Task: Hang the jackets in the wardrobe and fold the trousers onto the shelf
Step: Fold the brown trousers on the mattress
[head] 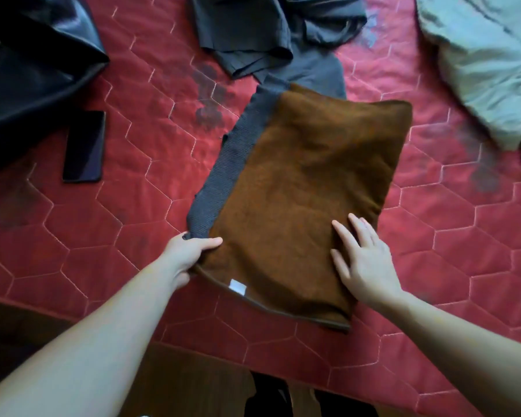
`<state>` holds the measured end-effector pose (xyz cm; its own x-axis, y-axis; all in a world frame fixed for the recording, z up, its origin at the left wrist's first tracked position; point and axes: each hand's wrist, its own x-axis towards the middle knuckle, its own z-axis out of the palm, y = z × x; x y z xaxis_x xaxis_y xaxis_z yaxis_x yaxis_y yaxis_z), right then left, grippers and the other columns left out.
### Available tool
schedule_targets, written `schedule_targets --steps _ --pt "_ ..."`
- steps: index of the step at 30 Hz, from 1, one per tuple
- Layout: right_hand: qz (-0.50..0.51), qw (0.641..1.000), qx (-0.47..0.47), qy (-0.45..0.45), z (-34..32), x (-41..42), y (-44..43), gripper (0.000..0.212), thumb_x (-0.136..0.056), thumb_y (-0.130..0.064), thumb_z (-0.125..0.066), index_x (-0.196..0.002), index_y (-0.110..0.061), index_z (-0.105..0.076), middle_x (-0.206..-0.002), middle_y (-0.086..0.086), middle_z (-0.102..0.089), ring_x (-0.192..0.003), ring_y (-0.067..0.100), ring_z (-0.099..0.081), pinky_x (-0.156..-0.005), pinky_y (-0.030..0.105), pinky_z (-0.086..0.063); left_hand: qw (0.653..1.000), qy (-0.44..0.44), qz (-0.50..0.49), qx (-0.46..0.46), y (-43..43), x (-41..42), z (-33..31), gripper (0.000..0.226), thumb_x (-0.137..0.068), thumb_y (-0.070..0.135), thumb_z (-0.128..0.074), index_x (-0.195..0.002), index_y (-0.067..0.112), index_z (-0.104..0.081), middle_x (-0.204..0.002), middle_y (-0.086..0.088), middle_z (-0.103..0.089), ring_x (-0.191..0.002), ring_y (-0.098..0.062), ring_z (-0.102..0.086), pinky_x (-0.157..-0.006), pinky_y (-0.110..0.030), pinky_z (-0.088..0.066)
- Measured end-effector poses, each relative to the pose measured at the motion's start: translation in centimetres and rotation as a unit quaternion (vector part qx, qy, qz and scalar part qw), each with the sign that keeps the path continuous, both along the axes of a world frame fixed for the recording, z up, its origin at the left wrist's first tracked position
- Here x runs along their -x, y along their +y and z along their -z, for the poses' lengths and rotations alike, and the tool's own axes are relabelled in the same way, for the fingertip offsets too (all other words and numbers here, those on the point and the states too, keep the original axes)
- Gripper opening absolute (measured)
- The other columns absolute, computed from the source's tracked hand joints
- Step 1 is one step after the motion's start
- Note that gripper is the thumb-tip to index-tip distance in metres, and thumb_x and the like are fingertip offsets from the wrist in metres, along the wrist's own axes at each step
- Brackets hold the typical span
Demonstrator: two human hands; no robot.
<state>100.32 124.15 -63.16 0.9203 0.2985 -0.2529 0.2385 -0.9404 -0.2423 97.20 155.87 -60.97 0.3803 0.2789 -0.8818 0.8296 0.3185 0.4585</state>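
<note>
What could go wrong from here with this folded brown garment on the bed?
The left hand grips only one corner of the folded brown fleece garment while the right hand lies flat on it; lifting may spill the fold open. The flat black phone lies beside the shiny black jacket and might be dragged off with it.

a folded brown garment (298, 188) with a grey knitted band along its nine o'clock edge lies on a red quilted bed (133, 206). the left hand (190, 251) grips its seven o'clock corner; the right hand (361, 257) rests flat on it. a phone (85, 145) lies at nine o'clock, a grey garment (268, 34) at twelve.
</note>
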Motion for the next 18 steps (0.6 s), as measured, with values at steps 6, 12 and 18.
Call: schedule_targets --steps 6,12,18 --pt "-0.273 0.952 0.120 -0.066 0.4 2.8 -4.8 0.098 -0.059 -0.021 -0.068 -0.150 -0.026 -0.032 -0.155 0.016 -0.032 -0.140 0.041 -0.032 -0.103 0.059 -0.039 1.000 -0.023 -0.007 -0.013 -0.9 1.6 -0.4 0.033 -0.081 -0.003 -0.072 -0.112 0.002 -0.063 -0.096 -0.016 -0.072 -0.076 -0.024 -0.070 -0.061 -0.033 -0.061" --pt "-0.233 0.969 0.067 -0.055 -0.3 4.3 -3.4 0.079 -0.054 -0.015 -0.079 -0.130 -0.026 -0.059 -0.140 0.011 -0.054 -0.129 0.037 -0.050 -0.097 0.061 -0.041 0.999 -0.052 0.000 -0.013 -2.0 3.5 -1.6 0.033 -0.083 0.002 -0.071 -0.114 0.009 -0.063 -0.102 -0.013 -0.072 -0.083 -0.024 -0.070 -0.073 -0.039 -0.060" --pt "-0.065 0.960 -0.270 0.042 -5.5 5.5 -5.1 0.041 -0.080 -0.020 -0.061 -0.121 -0.021 -0.067 -0.137 -0.009 -0.054 -0.138 0.022 -0.038 -0.111 0.041 -0.034 0.985 -0.145 -0.081 -0.038 -2.8 4.9 -5.8 0.077 -0.084 0.003 -0.067 -0.146 0.034 -0.034 -0.113 -0.004 -0.062 -0.078 -0.019 -0.065 -0.053 -0.028 -0.057"
